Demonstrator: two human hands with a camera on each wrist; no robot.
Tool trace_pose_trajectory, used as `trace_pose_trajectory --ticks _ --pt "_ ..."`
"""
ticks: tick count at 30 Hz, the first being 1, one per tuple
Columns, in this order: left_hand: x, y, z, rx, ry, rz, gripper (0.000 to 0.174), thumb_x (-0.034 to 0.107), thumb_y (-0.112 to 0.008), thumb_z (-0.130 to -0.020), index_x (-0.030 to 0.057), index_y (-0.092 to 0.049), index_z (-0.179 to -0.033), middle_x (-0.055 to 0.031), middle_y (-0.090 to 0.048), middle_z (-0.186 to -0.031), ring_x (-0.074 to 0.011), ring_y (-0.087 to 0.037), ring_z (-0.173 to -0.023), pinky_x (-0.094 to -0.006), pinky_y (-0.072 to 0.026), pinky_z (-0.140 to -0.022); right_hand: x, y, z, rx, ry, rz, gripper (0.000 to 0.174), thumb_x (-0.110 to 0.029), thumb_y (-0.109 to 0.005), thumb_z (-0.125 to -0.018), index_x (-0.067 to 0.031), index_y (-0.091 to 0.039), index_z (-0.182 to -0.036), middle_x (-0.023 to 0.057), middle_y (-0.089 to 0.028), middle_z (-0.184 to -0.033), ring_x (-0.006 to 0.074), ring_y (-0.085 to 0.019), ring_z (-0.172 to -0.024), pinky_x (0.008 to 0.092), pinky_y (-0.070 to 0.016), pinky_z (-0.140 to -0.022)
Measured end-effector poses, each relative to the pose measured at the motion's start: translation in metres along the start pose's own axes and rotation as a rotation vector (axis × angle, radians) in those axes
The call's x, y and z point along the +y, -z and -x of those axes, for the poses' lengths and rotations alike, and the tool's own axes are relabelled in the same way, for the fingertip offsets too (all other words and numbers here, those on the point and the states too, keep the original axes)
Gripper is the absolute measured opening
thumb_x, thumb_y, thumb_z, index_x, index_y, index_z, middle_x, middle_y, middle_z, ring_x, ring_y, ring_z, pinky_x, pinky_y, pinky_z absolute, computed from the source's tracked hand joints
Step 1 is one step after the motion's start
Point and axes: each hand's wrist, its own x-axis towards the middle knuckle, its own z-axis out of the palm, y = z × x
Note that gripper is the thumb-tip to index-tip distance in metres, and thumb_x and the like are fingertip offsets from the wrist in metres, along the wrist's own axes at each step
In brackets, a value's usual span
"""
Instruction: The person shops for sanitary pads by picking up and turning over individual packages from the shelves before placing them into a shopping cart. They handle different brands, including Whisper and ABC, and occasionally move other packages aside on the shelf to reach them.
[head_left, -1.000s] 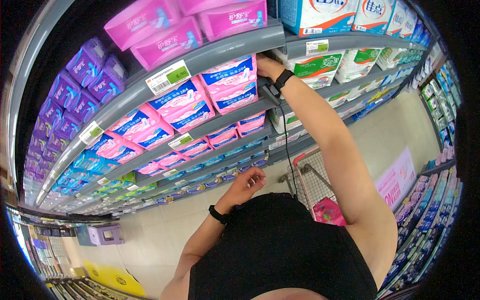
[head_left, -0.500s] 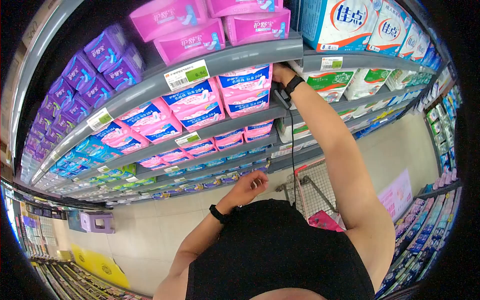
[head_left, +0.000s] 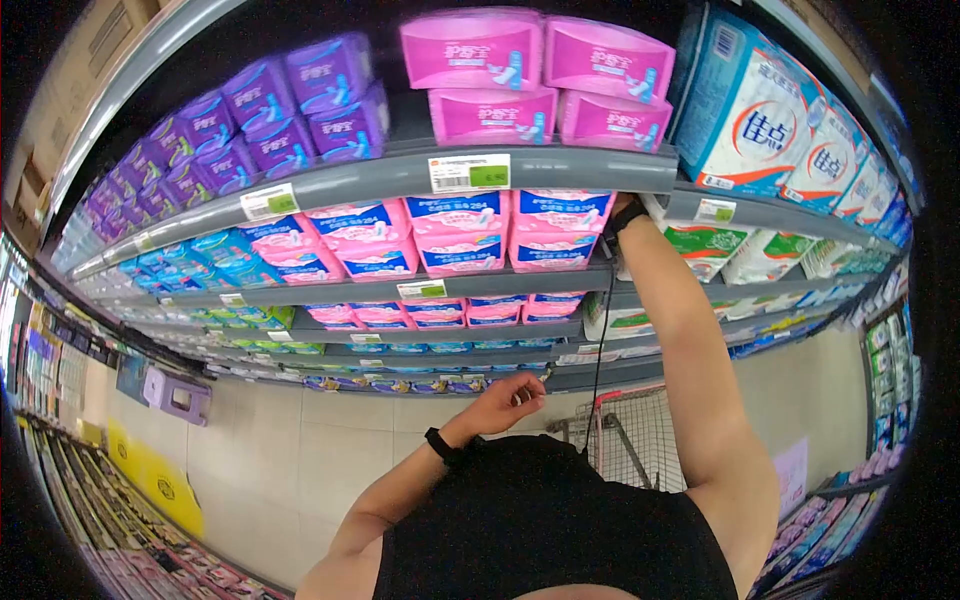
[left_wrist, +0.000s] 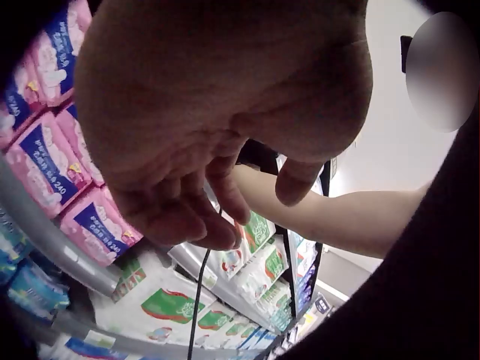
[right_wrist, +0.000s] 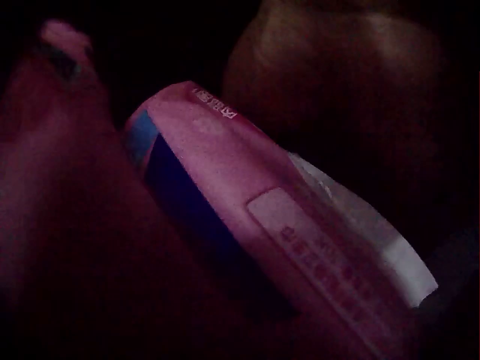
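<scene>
My right hand [right_wrist: 337, 67] reaches deep into the shelf under the upper ledge, mostly hidden in the head view. It is beside the right end of the pink-and-blue sanitary pad packs [head_left: 556, 250]. In the dark right wrist view, a pink pad pack [right_wrist: 217, 142] lies close below the hand, with a white flap [right_wrist: 367, 225] along its side. The fingers are out of sight, so I cannot tell whether they hold it. My left hand [head_left: 508, 403] hovers before my torso, fingers loosely bent, with nothing in it.
Magenta packs [head_left: 493, 115] and purple packs [head_left: 275, 150] fill the top shelf, with large white-and-blue diaper packs [head_left: 760, 130] to the right. Green-and-white packs [head_left: 705, 245] sit below those. A wire shopping cart [head_left: 640, 435] stands by my right side; a black cable [head_left: 600, 365] hangs from the right wrist.
The head view has turned, so the shelves now look more level and lie further right and lower. My right hand stays in the shelf, further hidden behind the ledge. The left hand keeps its loose pose.
</scene>
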Motion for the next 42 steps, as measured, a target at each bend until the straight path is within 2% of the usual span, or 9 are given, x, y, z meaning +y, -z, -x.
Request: trace_pose_trajectory --ticks 8,17,28,42 --pt "-0.003 0.001 0.0 0.042 -0.033 0.02 0.019 0.023 -0.067 -0.099 0.0086 -0.059 -0.108 0.0002 -0.061 -0.089 -0.0095 -0.056 -0.081 -0.0274 -0.0466 -0.07 -0.006 -0.004 -0.009 -0.01 0.002 -0.027 0.038 -0.031 -0.053 -0.104 -0.0073 -0.056 -0.134 0.008 -0.063 -0.133 0.0206 -0.061 -0.119 0.0386 -0.0468 -0.106" --pt "-0.002 0.001 -0.003 0.005 -0.012 0.016 0.018 0.022 -0.066 -0.099 0.0081 -0.058 -0.108 -0.0006 -0.06 -0.088 -0.011 -0.055 -0.081 -0.0297 -0.0477 -0.072 -0.014 -0.003 -0.014 -0.016 0.013 -0.054 0.037 -0.031 -0.053 -0.104 -0.0074 -0.057 -0.133 0.0077 -0.063 -0.133 0.0205 -0.06 -0.119 0.0389 -0.0463 -0.106" --pt "-0.005 0.009 0.006 0.074 -0.041 -0.035 0.02 0.025 -0.066 -0.098 0.0079 -0.06 -0.107 -0.0028 -0.063 -0.091 -0.0126 -0.058 -0.083 -0.0305 -0.048 -0.071 -0.017 -0.007 -0.023 -0.006 0.008 -0.085 0.037 -0.031 -0.052 -0.104 -0.0075 -0.058 -0.132 0.0074 -0.063 -0.133 0.0205 -0.06 -0.119 0.0394 -0.0459 -0.107" --pt "-0.023 0.019 0.012 0.099 -0.087 -0.037 0.02 0.025 -0.067 -0.098 0.0083 -0.06 -0.107 -0.003 -0.065 -0.093 -0.0131 -0.06 -0.083 -0.0306 -0.0484 -0.07 -0.003 0.012 0.015 0.046 -0.005 -0.135 0.036 -0.032 -0.052 -0.105 -0.0076 -0.059 -0.131 0.007 -0.063 -0.132 0.0205 -0.06 -0.119 0.0399 -0.0452 -0.108"
